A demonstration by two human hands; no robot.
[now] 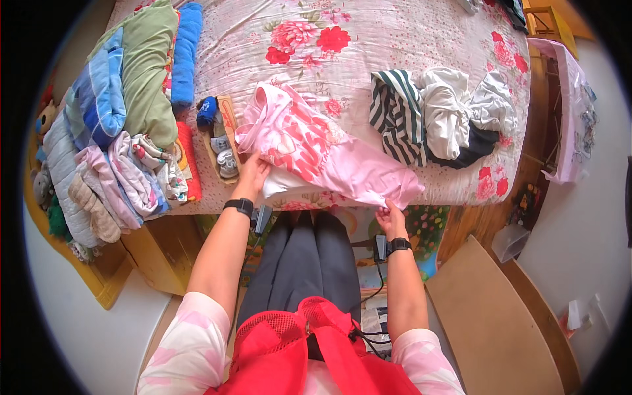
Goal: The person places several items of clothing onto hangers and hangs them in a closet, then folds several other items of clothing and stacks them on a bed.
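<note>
A pink T-shirt with red and white printed lettering lies slantwise over the near edge of the bed. Its neckband points to the far left. My left hand grips the shirt's near edge below the neck end, with some fingers hidden by cloth. At the other end, my right hand pinches the near right corner of the shirt between thumb and fingers. White cloth shows under the shirt beside my left hand; whether it belongs to the shirt I cannot tell.
Left of the shirt, a cardboard box holds rolled socks. Folded clothes and bedding are heaped further left, beside a rolled blue towel. A striped garment and crumpled white clothes lie right on the flowered bedsheet.
</note>
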